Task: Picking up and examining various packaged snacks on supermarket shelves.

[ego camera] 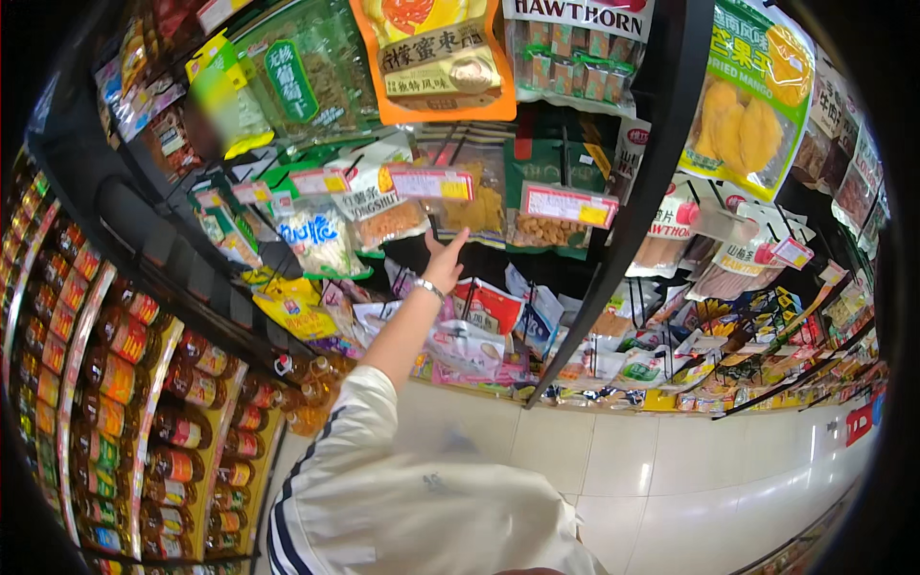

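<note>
My left hand [445, 266], with a metal band on its wrist, is raised to a snack rack with its fingers apart and nothing held. Its fingertips meet the lower edge of a clear bag of yellow dried pieces [471, 205] in the picture; whether they touch is unclear. Left of that bag hangs a white-topped bag of orange-brown strips [388, 223]. To its right is a dark green bag of nuts [550, 231]. Below my hand are a red snack bag [487, 305] and a white snack bag [467, 350]. My right hand is out of view.
An orange pouch [438, 65] and a bag of dried mango [744, 108] hang higher up. Price tags [568, 205] jut out on the hooks. A black upright post [625, 223] divides the rack. Shelves of bottles [180, 428] stand left, above a tiled floor [618, 453].
</note>
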### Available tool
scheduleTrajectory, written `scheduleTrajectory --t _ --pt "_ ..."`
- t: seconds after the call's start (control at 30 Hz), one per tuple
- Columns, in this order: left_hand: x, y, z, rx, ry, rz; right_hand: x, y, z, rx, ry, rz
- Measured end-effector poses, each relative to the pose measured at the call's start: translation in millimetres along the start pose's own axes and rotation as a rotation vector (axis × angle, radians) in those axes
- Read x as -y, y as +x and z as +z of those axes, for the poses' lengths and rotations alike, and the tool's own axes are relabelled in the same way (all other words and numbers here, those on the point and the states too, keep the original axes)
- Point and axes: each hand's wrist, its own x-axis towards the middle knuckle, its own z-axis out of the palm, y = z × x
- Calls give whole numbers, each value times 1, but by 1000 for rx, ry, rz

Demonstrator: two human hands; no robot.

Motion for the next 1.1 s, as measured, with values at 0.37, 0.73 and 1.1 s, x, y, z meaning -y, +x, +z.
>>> scheduleTrajectory --t 0.37,0.73,1.1 --pt "28 -16 -60 406 -583 -152 207 -31 12 -588 454 -310" --pt "13 -89 -130 361 -310 24 581 -134 -30 413 960 -1002" --pt "-10 -127 -158 685 345 351 648 -236 -38 440 835 -939"
